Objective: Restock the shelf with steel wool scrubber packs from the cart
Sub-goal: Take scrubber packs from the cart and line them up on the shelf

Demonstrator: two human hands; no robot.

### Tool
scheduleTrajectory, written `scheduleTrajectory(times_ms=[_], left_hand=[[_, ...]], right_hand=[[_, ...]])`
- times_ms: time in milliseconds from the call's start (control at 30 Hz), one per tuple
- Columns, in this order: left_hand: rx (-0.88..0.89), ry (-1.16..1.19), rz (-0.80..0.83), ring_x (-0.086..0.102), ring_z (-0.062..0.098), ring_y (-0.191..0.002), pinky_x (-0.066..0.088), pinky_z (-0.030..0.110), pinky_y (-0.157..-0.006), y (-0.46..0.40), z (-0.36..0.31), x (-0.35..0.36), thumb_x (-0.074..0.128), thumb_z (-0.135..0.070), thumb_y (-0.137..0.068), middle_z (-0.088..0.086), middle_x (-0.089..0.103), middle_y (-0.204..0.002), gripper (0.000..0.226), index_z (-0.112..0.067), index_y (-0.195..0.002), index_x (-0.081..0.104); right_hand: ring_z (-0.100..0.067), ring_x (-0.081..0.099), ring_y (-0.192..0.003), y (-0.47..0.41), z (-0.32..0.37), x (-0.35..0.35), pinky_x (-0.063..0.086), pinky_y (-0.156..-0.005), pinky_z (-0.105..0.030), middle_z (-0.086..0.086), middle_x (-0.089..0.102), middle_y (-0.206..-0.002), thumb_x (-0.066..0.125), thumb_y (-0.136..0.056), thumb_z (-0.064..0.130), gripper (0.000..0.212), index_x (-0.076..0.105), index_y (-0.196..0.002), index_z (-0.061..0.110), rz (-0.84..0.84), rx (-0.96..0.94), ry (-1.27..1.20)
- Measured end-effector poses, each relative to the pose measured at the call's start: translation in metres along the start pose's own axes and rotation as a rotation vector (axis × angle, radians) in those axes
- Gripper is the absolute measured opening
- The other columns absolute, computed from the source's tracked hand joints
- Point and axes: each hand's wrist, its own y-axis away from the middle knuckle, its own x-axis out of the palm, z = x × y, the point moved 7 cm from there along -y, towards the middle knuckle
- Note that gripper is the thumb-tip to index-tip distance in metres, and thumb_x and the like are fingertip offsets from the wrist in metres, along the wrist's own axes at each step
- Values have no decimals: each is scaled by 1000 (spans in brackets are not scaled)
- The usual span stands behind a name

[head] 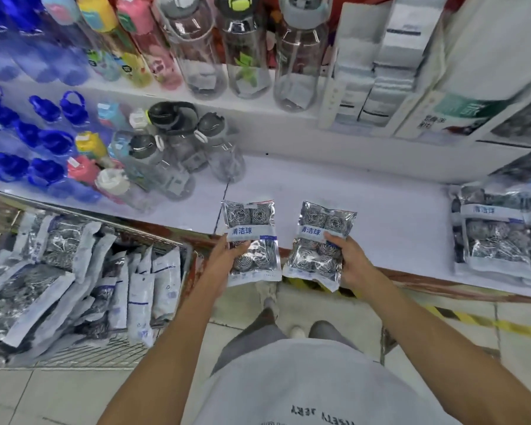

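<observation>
Shop aisle, white shelf (365, 204) at waist height, tiled floor below. Left to right:

Wire cart (105, 351) at far left, filled with loose scrubber packs (74, 280), some lying flat, some on edge; lower left edge of cart cut off by frame.

Water bottles (172, 154) standing on shelf behind cart, blue ones at far left blurred; more bottles on upper shelf, tops cropped.

Left hand (224, 256) gripping left pack (252, 240) along its left edge, thumb on front of label, fingers curled behind and hidden. Pack upright, top end over front edge of shelf, not resting on it as far as visible.

Right hand (348, 262) gripping right pack (318, 243) at its right edge, thumb over label corner, fingers wrapped behind, out of sight. Pack tilted slightly, just beside left pack, not touching.

Stacked packs (500, 237) lying flat on shelf at far right, partly cut off. White boxes (377, 72) on upper shelf; print too blurred to read.
</observation>
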Motion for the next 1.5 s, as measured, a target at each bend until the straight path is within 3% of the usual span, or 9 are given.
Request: scheduleTrajectory(times_ms=[300, 467, 633, 800, 1000, 1167, 1300, 1400, 1500], left_hand=[[-159, -122, 89, 58, 14, -113, 45, 37, -92, -107, -29, 12, 85, -22, -83, -15, 69, -113, 47, -43, -117, 60], [-216, -183, 124, 59, 17, -121, 39, 47, -107, -163, -30, 17, 85, -20, -84, -10, 71, -122, 56, -31, -134, 62], [-256, -206, 117, 64, 0, -101, 47, 32, -83, -217, -25, 21, 84, -20, -84, -19, 75, -104, 47, -35, -124, 65], [-192, -359, 10, 68, -11, -71, 50, 11, -55, -259, -23, 13, 84, -14, -86, -21, 75, -83, 41, -22, -121, 64], [-80, -533, -153, 64, 13, -93, 49, 21, -70, -283, -40, 15, 85, -29, -86, -1, 69, -111, 42, -14, -117, 61], [-62, -561, -171, 63, 14, -95, 44, 12, -66, -299, -49, 22, 84, -31, -87, -14, 66, -98, 38, -18, -114, 61], [-42, -606, -190, 57, 11, -91, 42, 17, -70, -301, -50, 20, 83, -35, -87, -22, 55, -89, 38, -22, -113, 58], [-34, -634, -183, 61, 19, -95, 46, 23, -71, -297, -50, 21, 80, -39, -89, -10, 59, -97, 45, -16, -120, 55], [-35, -630, -165, 63, 28, -116, 47, 29, -84, -288, -53, 23, 78, -40, -91, 5, 64, -120, 57, -11, -133, 53]], right_hand=[[-32, 59, -115, -86, 46, 25, 44, -110, -52, -20, 63, -137, 80, -89, 19, 52, 56, -133, 7, -100, -2, 175], [-34, 55, -131, -132, 46, 31, 35, -118, -53, -17, 65, -134, 79, -90, 17, 50, 59, -134, 4, -169, 52, 238], [-38, 63, -117, -175, 39, 30, 43, -114, -55, -25, 67, -126, 79, -88, 7, 45, 62, -128, -4, -243, 115, 221], [-32, 59, -107, -210, 44, 37, 53, -78, -44, -15, 62, -119, 82, -88, 16, 63, 51, -140, -2, -282, 123, 302], [-29, 62, -117, -235, 68, 48, 53, -96, -39, -12, 63, -134, 81, -89, 25, 63, 52, -142, 6, -416, 15, 477], [-21, 61, -101, -246, 82, 57, 44, -63, -23, -10, 64, -134, 79, -92, 29, 62, 51, -143, 7, -416, -2, 542], [-23, 62, -104, -252, 89, 59, 51, -75, -30, -9, 63, -133, 78, -92, 31, 65, 48, -144, 8, -425, -7, 583], [-17, 60, -88, -248, 90, 61, 51, -71, -33, -10, 62, -127, 77, -92, 32, 66, 44, -145, 9, -410, -5, 627], [-23, 62, -96, -235, 91, 60, 52, -73, -36, -10, 60, -130, 75, -94, 27, 65, 41, -147, 10, -365, -10, 715]])
